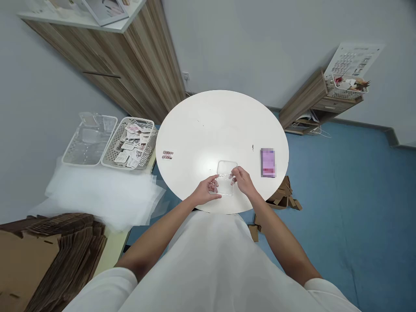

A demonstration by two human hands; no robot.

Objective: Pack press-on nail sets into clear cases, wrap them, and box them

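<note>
A clear plastic hinged box (225,186) lies opened out at the near side of the white round table (221,125), its lid folded back away from me. My left hand (207,190) grips the box's left edge, thumb along the near side. At the hinge on the right, my right hand (242,178) pinches the box, fingers curled over its edge. Nothing shows inside the box. On the table's left lies a small card with rows of dark red pieces (167,155). To the right sits a purple-pink pack (268,163), its surface blurred out.
Left of the table stand a basket of small cards (148,143) and a basket of clear plastic boxes (74,145). Nearer are translucent sheets (100,195) and stacked brown cardboard (78,255). Cardboard pieces (281,195) lie below the table's right edge. A wooden cabinet (152,56) stands behind.
</note>
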